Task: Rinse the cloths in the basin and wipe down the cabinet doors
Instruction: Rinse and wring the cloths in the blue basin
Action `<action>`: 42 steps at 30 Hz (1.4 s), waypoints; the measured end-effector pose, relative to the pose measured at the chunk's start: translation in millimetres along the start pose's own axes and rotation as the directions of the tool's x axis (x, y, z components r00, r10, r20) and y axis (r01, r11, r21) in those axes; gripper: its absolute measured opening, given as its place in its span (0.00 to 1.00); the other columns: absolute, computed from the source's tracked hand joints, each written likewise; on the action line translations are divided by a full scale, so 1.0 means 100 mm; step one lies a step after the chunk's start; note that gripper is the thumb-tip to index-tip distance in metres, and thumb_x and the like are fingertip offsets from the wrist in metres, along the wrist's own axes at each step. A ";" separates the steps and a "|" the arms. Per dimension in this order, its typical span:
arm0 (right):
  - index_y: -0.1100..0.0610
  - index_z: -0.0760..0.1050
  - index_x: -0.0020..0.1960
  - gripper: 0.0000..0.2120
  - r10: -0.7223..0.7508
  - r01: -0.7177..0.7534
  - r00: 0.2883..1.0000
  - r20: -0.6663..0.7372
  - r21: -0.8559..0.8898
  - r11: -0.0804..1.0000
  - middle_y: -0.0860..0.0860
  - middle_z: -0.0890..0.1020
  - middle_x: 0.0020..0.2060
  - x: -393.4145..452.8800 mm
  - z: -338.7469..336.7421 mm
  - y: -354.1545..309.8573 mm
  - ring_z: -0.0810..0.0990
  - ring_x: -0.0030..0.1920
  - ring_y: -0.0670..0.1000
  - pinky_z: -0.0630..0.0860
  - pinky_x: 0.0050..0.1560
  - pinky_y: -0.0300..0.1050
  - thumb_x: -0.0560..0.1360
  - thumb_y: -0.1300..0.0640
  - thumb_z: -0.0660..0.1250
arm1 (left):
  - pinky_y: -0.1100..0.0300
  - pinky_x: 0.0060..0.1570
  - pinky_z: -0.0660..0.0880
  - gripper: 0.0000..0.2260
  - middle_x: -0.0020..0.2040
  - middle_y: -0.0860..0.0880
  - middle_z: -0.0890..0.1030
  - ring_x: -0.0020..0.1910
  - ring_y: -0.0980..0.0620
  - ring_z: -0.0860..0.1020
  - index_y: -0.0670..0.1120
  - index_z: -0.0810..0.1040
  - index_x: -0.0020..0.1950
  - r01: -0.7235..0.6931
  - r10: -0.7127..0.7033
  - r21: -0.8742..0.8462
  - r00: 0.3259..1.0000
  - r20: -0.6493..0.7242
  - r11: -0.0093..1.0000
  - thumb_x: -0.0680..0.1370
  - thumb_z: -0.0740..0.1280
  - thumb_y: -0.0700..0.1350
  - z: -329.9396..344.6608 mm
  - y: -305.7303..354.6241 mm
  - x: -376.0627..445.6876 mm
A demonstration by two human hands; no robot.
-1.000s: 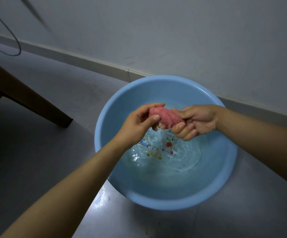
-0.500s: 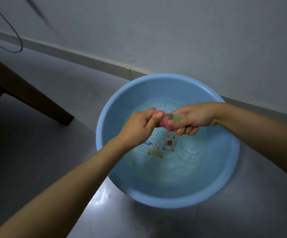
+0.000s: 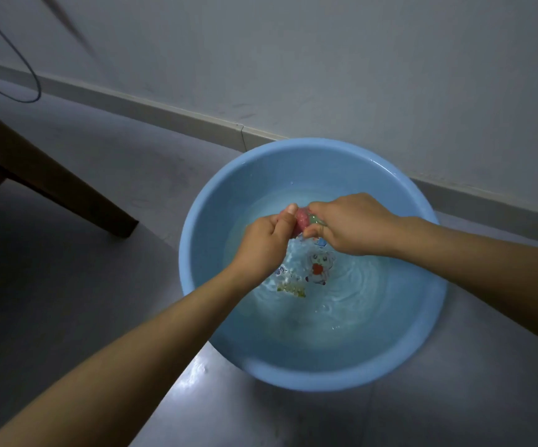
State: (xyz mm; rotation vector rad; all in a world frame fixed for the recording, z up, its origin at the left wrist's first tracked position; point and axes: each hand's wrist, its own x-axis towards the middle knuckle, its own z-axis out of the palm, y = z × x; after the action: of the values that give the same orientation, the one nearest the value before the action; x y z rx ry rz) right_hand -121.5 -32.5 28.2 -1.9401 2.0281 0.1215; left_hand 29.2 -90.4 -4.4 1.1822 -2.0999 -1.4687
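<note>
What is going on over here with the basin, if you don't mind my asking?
A person is wringing a small pink cloth over a blue basin of water on the floor. The left hand and the right hand each grip one end of it, just above the rippling water. No cabinet doors are in view.

Table leg (image 3: 68,188) left of basin (image 3: 203,221)

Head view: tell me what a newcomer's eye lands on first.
The round blue basin of water on the grey floor by the wall dominates. Over its middle, the left hand and right hand squeeze a pink cloth between them. A dark wooden furniture leg slants at left.
</note>
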 end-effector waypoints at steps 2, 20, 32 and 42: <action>0.53 0.70 0.58 0.15 -0.013 0.009 0.998 -0.061 -0.067 0.998 0.52 0.81 0.46 -0.02 0.02 0.00 0.78 0.48 0.57 0.61 0.38 0.44 0.80 0.43 0.55 | 0.61 0.29 0.63 0.26 0.20 0.54 0.65 0.21 0.57 0.63 0.50 0.72 0.25 0.049 -0.049 -0.024 0.999 0.006 0.999 0.82 0.55 0.56 0.01 0.00 0.02; 0.65 0.72 0.53 0.21 -0.829 -0.783 0.506 0.237 0.530 -0.326 0.49 0.63 0.30 0.11 0.17 0.47 0.63 0.29 0.47 0.67 0.30 0.40 0.80 0.46 0.60 | 0.67 0.44 0.72 0.17 0.53 0.51 0.75 0.43 0.61 0.74 0.49 0.71 0.67 -0.268 0.292 -0.290 0.955 0.044 0.919 0.78 0.62 0.43 0.02 -0.02 -0.04; 0.59 0.64 0.40 0.21 -0.369 -0.335 0.808 0.459 0.874 0.353 0.46 0.62 0.23 0.03 -0.08 0.24 0.58 0.22 0.43 0.61 0.23 0.34 0.68 0.41 0.63 | 0.56 0.42 0.71 0.18 0.36 0.52 0.79 0.39 0.50 0.77 0.45 0.75 0.41 -0.294 0.280 0.346 0.956 0.091 0.891 0.80 0.54 0.55 -0.15 0.03 0.06; 0.56 0.70 0.56 0.16 -0.024 -0.009 0.990 0.137 0.234 0.972 0.49 0.73 0.38 -0.05 0.01 0.08 0.73 0.43 0.53 0.64 0.39 0.44 0.79 0.44 0.58 | 0.58 0.40 0.72 0.23 0.34 0.50 0.80 0.36 0.52 0.77 0.46 0.77 0.37 -0.077 0.043 0.266 0.990 0.132 0.961 0.82 0.52 0.56 -0.03 0.04 0.06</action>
State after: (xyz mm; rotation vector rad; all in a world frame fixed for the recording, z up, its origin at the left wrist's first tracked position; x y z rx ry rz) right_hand -129.3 -27.0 26.9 -1.7441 1.8537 0.0136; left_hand 25.7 -96.0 -0.4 1.1316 -2.4617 -1.2894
